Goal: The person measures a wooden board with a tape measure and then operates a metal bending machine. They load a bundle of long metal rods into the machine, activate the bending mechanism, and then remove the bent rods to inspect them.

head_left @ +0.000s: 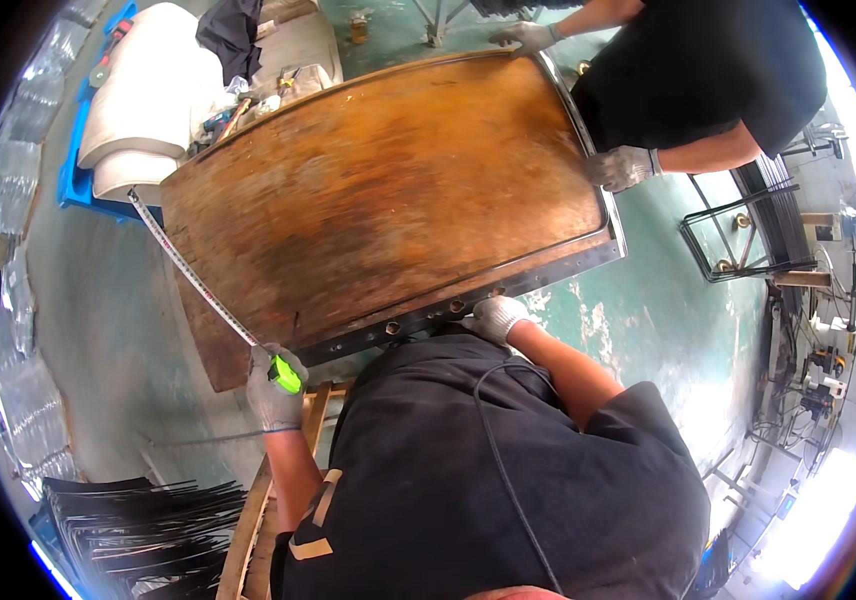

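My left hand point(274, 395), in a pale knit glove, is closed around a bright green tape measure point(285, 376). From it the white tape blade point(193, 275) runs out past the left end of a worn wooden tabletop point(378, 190). My right hand point(498, 318), gloved too, is at the near edge with its fingers curled against a dark metal bar point(428, 312) with holes; the fingertips are partly hidden. On the tabletop lies a thin dark metal frame point(603, 215), along its near and right edges.
Across at the right, a co-worker point(698, 80) rests two gloved hands on the frame's right side. White padded rolls point(153, 85) sit in a blue holder at the far left. Dark rods point(148, 530) are stacked at lower left; bent metal frames point(738, 235) stand at right.
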Demonstrator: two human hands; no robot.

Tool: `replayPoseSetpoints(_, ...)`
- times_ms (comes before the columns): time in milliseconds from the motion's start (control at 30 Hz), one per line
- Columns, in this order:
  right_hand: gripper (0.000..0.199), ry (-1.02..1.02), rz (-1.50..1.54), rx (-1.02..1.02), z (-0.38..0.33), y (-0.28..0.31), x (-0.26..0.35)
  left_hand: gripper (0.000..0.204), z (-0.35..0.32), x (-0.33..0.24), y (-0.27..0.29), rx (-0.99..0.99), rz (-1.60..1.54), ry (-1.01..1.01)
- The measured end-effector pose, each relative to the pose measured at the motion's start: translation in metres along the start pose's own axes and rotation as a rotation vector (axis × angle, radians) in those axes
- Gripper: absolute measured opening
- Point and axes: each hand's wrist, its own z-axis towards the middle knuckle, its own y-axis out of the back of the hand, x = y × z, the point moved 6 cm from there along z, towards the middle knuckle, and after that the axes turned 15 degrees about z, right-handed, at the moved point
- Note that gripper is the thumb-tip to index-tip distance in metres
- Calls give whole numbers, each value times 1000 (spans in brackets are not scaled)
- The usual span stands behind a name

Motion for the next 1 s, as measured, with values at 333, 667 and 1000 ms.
replayPoseSetpoints(333, 54, -6, 9, 8, 12, 0, -5, 34, 2, 7, 9, -58, -63, 18)
replayPoseSetpoints(667, 51, -33, 6, 1, 2, 12, 8, 35, 0, 5, 5, -87, -135, 70)
replayPoseSetpoints(1000, 50, -17, 37, -18, 1, 10, 8, 30, 5, 7, 12, -6, -150, 25)
